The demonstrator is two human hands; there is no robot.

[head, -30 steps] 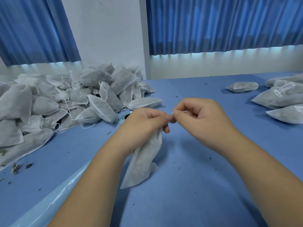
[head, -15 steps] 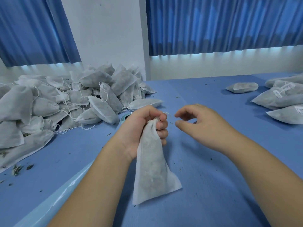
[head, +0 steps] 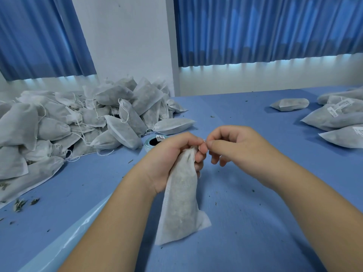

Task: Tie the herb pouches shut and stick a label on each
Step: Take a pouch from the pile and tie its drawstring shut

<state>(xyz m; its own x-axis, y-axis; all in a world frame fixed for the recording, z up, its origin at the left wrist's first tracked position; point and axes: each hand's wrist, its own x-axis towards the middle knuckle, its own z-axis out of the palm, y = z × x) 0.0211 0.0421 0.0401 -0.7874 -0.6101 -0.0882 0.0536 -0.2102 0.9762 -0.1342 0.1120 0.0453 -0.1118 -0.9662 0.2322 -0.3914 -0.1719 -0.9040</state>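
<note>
Beyond my left hand (head: 172, 154) and off to its left lies a big heap of untied pouches (head: 78, 122), their white strings trailing loose. A roll of labels (head: 155, 142) lies just behind that hand's knuckles, partly hidden by them. Far out past my right hand (head: 235, 146) a lone pouch (head: 290, 104) lies flat, and further right of it a few labelled pouches (head: 334, 118) lie stacked. Nothing sits between my two hands.

The surface (head: 245, 203) is blue and flecked with herb crumbs (head: 19, 203), thickest to the far left of my left hand. A pale plastic strip (head: 64, 240) runs under my left forearm. Behind stand a white wall (head: 125, 36) and blue curtains (head: 265, 30).

My left hand is wrapped tight round the gathered neck of the herb pouch (head: 180, 203). It hangs below that fist, long axis nearly upright, mouth up, bottom corner at the surface. My right hand's thumb and forefinger pinch the drawstring (head: 204, 141) at the mouth, other fingers curled.
</note>
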